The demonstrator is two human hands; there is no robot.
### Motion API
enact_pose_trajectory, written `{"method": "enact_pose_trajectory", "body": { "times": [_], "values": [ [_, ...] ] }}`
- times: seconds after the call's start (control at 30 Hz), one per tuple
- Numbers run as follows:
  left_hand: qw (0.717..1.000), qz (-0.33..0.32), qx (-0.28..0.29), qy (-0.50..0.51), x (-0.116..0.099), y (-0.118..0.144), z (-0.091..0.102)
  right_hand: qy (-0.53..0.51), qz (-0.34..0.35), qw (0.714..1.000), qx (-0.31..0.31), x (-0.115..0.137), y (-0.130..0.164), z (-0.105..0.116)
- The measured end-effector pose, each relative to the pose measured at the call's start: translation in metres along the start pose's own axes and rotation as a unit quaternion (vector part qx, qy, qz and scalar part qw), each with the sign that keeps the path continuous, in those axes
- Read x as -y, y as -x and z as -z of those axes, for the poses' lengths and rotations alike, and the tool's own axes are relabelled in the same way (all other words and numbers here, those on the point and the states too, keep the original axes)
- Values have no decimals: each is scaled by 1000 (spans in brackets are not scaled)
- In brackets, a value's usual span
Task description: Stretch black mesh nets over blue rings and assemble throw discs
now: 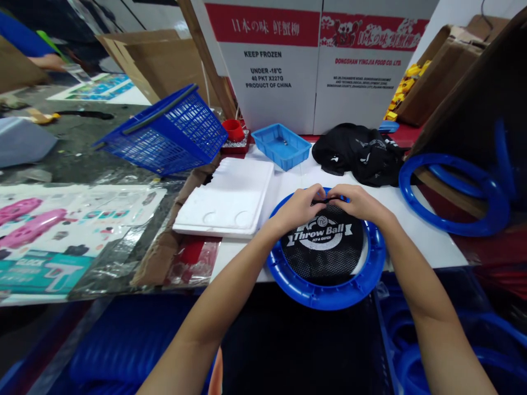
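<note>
A blue plastic ring (325, 293) lies on the white table in front of me, with a black mesh net (323, 249) printed "Throw Ball" stretched inside it. My left hand (298, 206) and my right hand (358, 202) meet at the ring's far edge. Both pinch the top edge of the black net where it meets the ring.
A second blue ring (453, 222) lies at the right. A heap of black nets (362, 151) sits behind, beside a small blue tray (267, 145). A white foam slab (230, 197), a tilted blue basket (164, 134) and white cartons (317, 77) stand beyond. Another person's arm (45, 60) shows far left.
</note>
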State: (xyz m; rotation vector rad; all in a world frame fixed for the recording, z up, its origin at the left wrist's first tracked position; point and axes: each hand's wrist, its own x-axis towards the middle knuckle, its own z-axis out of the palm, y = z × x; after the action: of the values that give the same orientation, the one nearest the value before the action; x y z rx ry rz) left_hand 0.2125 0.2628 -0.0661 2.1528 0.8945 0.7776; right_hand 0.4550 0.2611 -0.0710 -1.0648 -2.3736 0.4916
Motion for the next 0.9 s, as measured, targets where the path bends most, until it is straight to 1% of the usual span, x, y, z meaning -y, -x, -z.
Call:
{"method": "enact_pose_trajectory", "body": {
  "times": [0.1,0.23,0.3,0.4,0.53,0.63,0.73,0.9],
  "values": [
    [1000,1,-22,-3,3,-3,-3,7,9,1000,6,-1,-1,0],
    [997,-3,-33,-67,10,-9,-7,18,8,1000,16,-2,0,3],
    [995,9,-11,-101,13,-12,-7,17,0,1000,16,-3,0,5],
    [993,26,35,-111,17,-16,-3,16,-8,1000,16,-7,1,5],
    [993,29,48,-99,20,-29,3,22,-5,1000,9,-16,1,0],
    [993,26,61,-97,20,-40,2,26,-8,1000,-6,-22,0,-4],
    [993,11,47,-108,23,-43,-4,24,-17,999,-22,-26,-2,-7],
    [988,-18,21,-154,29,-32,-11,18,-24,999,-29,-26,-3,-9]
  ]
}}
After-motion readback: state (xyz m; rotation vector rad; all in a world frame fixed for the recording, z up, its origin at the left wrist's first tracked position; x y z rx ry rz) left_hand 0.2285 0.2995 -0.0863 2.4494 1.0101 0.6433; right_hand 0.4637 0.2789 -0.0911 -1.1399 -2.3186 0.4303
